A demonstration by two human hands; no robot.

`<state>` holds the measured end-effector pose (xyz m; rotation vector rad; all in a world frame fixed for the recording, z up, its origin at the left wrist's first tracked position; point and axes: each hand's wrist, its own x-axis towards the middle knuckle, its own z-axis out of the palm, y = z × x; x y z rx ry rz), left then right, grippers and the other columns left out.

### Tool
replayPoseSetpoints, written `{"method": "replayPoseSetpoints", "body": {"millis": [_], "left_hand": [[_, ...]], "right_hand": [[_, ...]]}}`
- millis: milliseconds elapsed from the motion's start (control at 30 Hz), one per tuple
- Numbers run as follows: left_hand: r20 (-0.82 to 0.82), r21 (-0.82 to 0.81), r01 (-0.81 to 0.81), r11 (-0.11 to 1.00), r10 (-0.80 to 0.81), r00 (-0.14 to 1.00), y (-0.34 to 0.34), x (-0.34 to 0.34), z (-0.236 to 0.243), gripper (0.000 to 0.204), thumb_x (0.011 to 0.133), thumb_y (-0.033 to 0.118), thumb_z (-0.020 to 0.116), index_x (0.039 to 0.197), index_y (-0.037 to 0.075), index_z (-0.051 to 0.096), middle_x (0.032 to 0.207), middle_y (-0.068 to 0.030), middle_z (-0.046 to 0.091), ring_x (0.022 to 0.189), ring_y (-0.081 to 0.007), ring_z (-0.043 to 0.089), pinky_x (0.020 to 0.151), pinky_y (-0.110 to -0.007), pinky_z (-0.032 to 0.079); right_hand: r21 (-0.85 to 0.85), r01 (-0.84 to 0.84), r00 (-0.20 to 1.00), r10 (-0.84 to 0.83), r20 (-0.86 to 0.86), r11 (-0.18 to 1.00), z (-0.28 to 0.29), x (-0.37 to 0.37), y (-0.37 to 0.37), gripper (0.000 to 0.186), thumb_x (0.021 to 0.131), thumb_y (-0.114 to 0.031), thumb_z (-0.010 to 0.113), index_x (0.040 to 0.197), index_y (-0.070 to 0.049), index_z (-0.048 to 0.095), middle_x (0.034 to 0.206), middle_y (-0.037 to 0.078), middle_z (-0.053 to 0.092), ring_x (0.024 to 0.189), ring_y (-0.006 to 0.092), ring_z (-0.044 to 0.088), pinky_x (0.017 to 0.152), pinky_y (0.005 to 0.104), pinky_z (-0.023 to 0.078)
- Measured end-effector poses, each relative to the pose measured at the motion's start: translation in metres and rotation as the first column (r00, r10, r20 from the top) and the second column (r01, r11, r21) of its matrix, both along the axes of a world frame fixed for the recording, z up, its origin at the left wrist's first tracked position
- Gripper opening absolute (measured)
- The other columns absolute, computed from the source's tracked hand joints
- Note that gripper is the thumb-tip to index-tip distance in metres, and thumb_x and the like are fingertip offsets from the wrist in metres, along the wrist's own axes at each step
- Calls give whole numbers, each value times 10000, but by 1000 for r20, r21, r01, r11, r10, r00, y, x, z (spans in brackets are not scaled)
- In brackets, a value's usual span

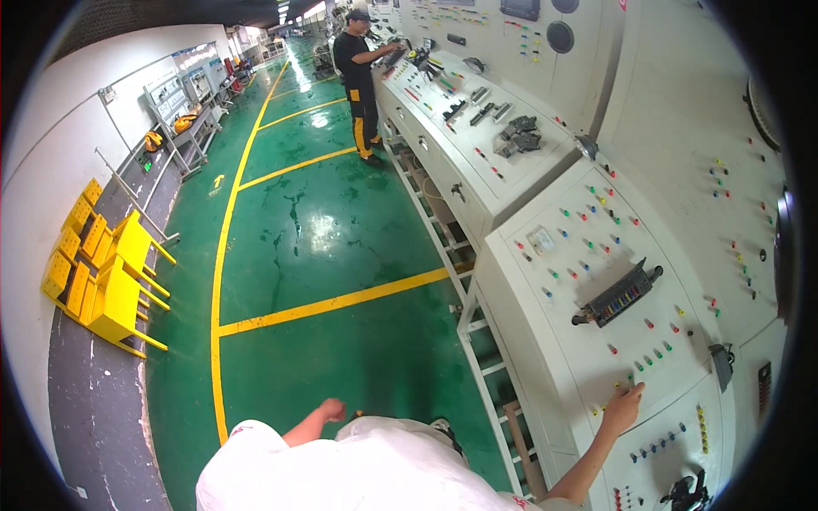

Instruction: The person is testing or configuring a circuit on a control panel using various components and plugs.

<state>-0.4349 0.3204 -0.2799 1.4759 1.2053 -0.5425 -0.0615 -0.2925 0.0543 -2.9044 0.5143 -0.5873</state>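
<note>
My right hand (pixel 625 409) reaches over the sloping white console (pixel 558 341) on the right. Its fingers are drawn together close to a green terminal (pixel 630 377) and a yellow terminal (pixel 618 386); whatever may be between them is too small to make out. Down by my body, my left hand (pixel 333 410) is curled closed above the green floor, and nothing shows in it. Farther up the console lies a black fuse box (pixel 619 294) with coloured fuses and a connector at each end. Rows of red, green, blue and yellow terminals surround it.
A person (pixel 358 81) in dark clothes works at the far console (pixel 464 140), which carries black and grey parts (pixel 518 136). Yellow desks and chairs (pixel 119 285) line the left wall. Yellow lines (pixel 336 301) mark the green floor. A black part (pixel 686 492) sits at the lower right.
</note>
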Motion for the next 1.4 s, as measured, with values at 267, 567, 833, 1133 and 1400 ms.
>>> {"method": "replayPoseSetpoints", "body": {"millis": [267, 567, 833, 1133, 1400], "left_hand": [[59, 261, 386, 885, -414, 908, -7, 46, 12, 176, 834, 166, 557, 823, 16, 649, 750, -105, 661, 590, -204, 653, 505, -340, 526], [-95, 39, 50, 998, -46, 994, -13, 70, 32, 140, 823, 147, 596, 886, 32, 643, 719, -109, 633, 596, -193, 645, 530, -325, 534], [-313, 416, 899, 138, -906, 284, 7, 109, 11, 163, 805, 158, 641, 908, 33, 659, 774, -118, 655, 593, -185, 635, 532, -331, 533], [-32, 37, 359, 932, -358, 933, 38, 193, -71, 197, 771, 256, 649, 792, 62, 677, 696, -143, 662, 655, -285, 663, 620, -430, 529], [-236, 245, 969, 34, -967, 94, 35, 261, -69, 216, 751, 272, 646, 882, 124, 734, 948, -157, 702, 862, -311, 681, 738, -408, 544]], "right_hand": [[26, -92, 975, 96, -202, 995, 11, -3, 5, 615, 888, -173, 574, 1384, 14, 264, 827, 215, 666, 759, 391, 661, 650, 467, 529], [15, -97, 979, 98, -176, 995, 0, -2, -8, 497, 903, -106, 521, 1328, 4, 289, 757, 205, 650, 729, 400, 652, 626, 475, 514], [3, 3, 991, -3, -132, 1000, 0, 0, 7, 501, 917, -129, 498, 1355, 10, 299, 756, 211, 648, 709, 402, 645, 608, 473, 507], [-180, 37, 942, -94, -322, 983, 21, 13, 29, 509, 943, -210, 505, 1343, 57, 339, 763, 204, 672, 703, 371, 667, 594, 440, 521], [-270, 162, 882, -262, -393, 949, 3, 21, 26, 582, 939, -192, 468, 1409, 70, 244, 842, 232, 677, 772, 380, 675, 674, 447, 550]]}}
